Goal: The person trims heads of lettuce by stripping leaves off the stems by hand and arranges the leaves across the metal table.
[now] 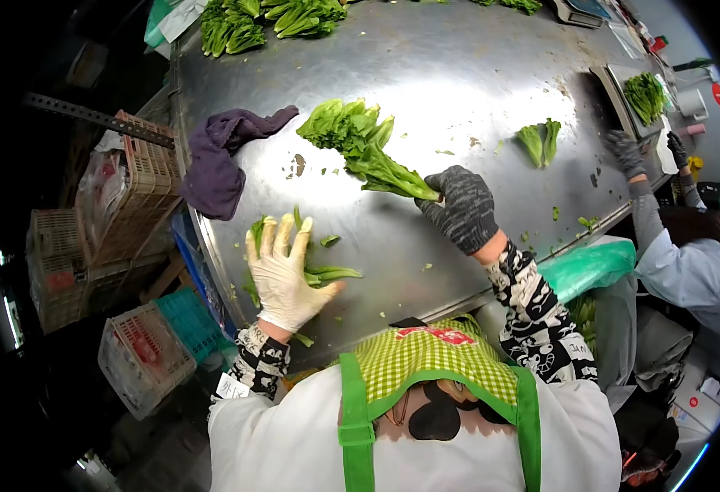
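Note:
My right hand (463, 208), in a dark grey knit glove, grips a leafy green lettuce (388, 172) by its stem end. Its leaves point up and left over the metal table and meet more lettuce leaves (339, 125). My left hand (282, 275) wears a pale rubber glove and rests with fingers spread on the table. Loose green leaf scraps (333, 272) lie under and beside it, partly hidden by the palm. A crumpled purple cloth (220, 160) lies farther up on the left side.
Lettuce bunches (274, 20) lie at the metal table's (450, 74) far left. A small lettuce piece (539, 143) sits right of centre. At right, a co-worker's gloved hand (625, 153) is near a scale (614, 86) bearing lettuce. Plastic crates (142, 184) stand off the left edge.

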Action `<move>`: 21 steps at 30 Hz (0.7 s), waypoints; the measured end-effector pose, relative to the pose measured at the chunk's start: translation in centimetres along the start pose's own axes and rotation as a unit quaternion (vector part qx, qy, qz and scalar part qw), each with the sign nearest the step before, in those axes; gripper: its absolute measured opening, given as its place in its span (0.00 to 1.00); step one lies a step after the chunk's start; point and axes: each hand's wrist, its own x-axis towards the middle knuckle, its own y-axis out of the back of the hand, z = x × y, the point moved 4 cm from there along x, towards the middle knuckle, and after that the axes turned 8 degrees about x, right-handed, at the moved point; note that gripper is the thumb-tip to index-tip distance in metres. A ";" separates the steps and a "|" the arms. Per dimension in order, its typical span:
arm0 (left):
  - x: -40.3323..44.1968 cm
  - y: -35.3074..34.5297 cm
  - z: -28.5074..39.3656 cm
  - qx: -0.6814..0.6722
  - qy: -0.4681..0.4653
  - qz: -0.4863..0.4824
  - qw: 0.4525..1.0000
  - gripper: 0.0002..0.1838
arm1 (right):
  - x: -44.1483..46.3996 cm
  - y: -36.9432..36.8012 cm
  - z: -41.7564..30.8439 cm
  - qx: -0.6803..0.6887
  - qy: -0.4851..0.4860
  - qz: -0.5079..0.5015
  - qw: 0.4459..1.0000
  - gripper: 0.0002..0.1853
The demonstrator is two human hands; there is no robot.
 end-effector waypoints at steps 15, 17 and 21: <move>1.0 -2.3 11.0 -0.922 0.155 -0.146 0.325 0.20 | -8.7 5.0 -8.7 0.310 -0.120 0.147 0.931 0.20; 1.0 -2.7 10.9 -0.921 0.118 -0.152 0.339 0.27 | -9.3 5.3 -8.2 0.401 -0.191 0.147 0.884 0.14; 0.7 -2.4 12.1 -0.925 0.121 -0.128 0.337 0.25 | -8.3 5.1 -7.8 0.374 -0.200 0.084 0.901 0.08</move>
